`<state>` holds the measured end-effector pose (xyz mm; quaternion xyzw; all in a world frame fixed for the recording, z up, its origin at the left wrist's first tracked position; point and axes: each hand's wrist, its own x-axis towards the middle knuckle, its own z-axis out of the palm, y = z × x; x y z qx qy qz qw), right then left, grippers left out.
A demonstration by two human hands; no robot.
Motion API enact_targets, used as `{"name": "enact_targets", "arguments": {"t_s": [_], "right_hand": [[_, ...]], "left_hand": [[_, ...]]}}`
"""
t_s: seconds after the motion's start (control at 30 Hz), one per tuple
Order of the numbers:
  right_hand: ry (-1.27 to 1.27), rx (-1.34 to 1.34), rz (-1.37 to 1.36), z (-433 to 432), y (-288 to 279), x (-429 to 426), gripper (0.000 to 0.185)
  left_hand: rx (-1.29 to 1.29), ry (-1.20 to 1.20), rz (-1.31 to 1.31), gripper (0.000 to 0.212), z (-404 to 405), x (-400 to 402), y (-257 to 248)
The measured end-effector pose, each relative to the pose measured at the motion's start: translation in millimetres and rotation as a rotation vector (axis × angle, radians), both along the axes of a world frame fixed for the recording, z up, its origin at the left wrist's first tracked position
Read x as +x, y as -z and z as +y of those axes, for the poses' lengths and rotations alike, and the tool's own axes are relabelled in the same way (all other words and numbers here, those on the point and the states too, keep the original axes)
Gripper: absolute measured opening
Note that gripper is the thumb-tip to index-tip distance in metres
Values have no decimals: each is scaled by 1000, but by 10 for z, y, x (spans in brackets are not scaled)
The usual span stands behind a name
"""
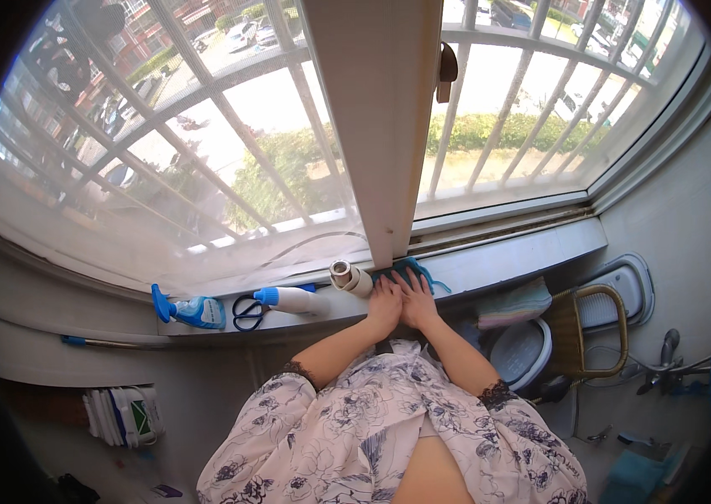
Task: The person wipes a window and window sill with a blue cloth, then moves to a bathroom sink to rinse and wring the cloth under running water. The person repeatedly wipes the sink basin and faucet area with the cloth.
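Observation:
A teal cloth (404, 269) lies bunched on the white window sill (516, 255), at the foot of the window's middle upright, with a thin loop trailing to its right. My right hand (420, 301) rests on it palm down, fingers spread. Close against it, my left hand (387, 307) touches the cloth's near edge; its fingertips are partly hidden, so its grip is unclear. Just left of my hands stands a beige roll (355, 280) with a hollow core. Further left are a white bottle with a blue cap (292, 300), dark-handled scissors (247, 313) and a blue spray bottle (199, 312).
Barred window panes (255, 138) rise beyond the sill, with a dark handle (447, 72) on the upright. Below right are a folded striped towel (516, 304), a grey-white basin (521, 353), a gold-framed chair (620, 321), a washboard tub (620, 290) and a tap (669, 349).

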<state>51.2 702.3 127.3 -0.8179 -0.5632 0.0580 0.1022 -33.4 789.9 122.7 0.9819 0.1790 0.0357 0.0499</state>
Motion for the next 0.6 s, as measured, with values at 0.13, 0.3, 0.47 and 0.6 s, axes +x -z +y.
{"name": "enact_targets", "arguments": {"t_s": [0.13,0.3,0.47,0.6], "right_hand": [[150,-36,11,15,-70,-184,58],[224,-66,34,2,-105,-243,57],[231,-55,70,26,-82,-230,58],[198,-3,39,-34,-89,-198,59]], "left_hand": [[35,86,-50,44,64,-40,37],[-14,83,-62,36,47,-12,83],[-105,43,-31,39,61,13,80],[-148,65,3,55,64,7,-70]]}}
